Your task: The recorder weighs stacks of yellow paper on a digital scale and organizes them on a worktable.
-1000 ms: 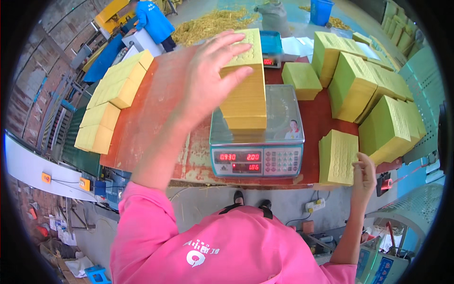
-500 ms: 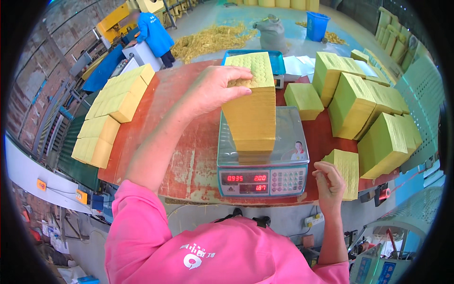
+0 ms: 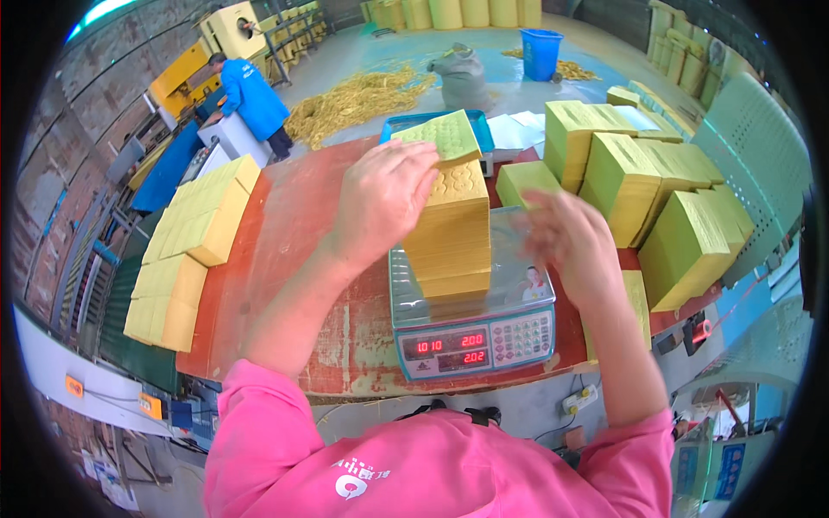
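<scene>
A tall stack of yellow embossed paper [image 3: 451, 242] stands on a digital scale [image 3: 414, 298] with a glossy pan and lit red digits. My left hand [image 3: 387, 197] is closed at the left side of its top, holding a thin bundle of yellow sheets [image 3: 449, 135] that is lifted and tilted off the stack. Its fingertips are partly hidden. Over the right side of the scale, my right hand [image 3: 570, 242] is blurred by motion, its fingers apart and holding nothing visible. Beneath my right forearm, a partly covered yellow paper block [image 3: 637, 302] lies by the table edge.
The worn red table [image 3: 319, 285] carries a row of paper blocks [image 3: 194, 211] at left and several taller piles [image 3: 617, 177] at right. A blue tray [image 3: 484, 129] stands behind the scale. Beyond are a co-worker in blue [image 3: 255, 99], paper scraps [image 3: 363, 99] and a blue bin [image 3: 541, 56].
My left hand has gripped the top sheets and tilted them up. My right hand has moved up and left from the near block toward the stack. The scale's digits have changed.
</scene>
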Demonstrator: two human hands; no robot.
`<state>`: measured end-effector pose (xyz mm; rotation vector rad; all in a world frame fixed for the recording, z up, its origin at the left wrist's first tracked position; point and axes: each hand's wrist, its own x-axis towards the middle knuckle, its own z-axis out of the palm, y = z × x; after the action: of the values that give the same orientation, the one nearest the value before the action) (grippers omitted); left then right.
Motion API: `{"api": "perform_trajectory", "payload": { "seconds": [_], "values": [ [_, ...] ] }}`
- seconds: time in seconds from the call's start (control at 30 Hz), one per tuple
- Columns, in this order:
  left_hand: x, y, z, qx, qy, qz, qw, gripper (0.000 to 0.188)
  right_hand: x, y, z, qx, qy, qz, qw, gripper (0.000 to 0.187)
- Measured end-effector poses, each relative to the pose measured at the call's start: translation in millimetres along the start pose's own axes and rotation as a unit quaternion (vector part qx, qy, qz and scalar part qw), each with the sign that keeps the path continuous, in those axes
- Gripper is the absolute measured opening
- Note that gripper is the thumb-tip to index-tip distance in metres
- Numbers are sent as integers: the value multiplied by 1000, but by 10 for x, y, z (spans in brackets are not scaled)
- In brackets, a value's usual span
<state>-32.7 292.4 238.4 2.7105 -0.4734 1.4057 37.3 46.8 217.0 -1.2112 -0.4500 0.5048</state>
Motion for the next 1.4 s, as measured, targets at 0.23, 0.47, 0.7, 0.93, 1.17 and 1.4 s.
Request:
{"api": "perform_trajectory", "payload": {
  "seconds": [0.23,0.47,0.7,0.93,1.17,1.4],
  "values": [
    [5,624,197,70,-33,143,987,41,691,-131,-258,-101,4,-13,995,40],
    [-569,1179,405,-293,-75,-80,950,47,-320,-23,-1690,-67,142,-33,987,38],
    [-904,2368,1695,-651,-199,-469,562,51,-1060,644,-2551,-115,190,90,971,37],
    [-1006,2945,2306,-532,-104,-438,717,59,-1042,857,-2712,-193,176,110,959,35],
    [-945,3172,2336,-473,-91,-457,748,65,-1085,879,-2590,-480,233,21,845,40],
    [-978,3177,2252,-466,-105,-451,753,67,-1188,985,-2563,-621,206,-13,756,41]
  ]
}}
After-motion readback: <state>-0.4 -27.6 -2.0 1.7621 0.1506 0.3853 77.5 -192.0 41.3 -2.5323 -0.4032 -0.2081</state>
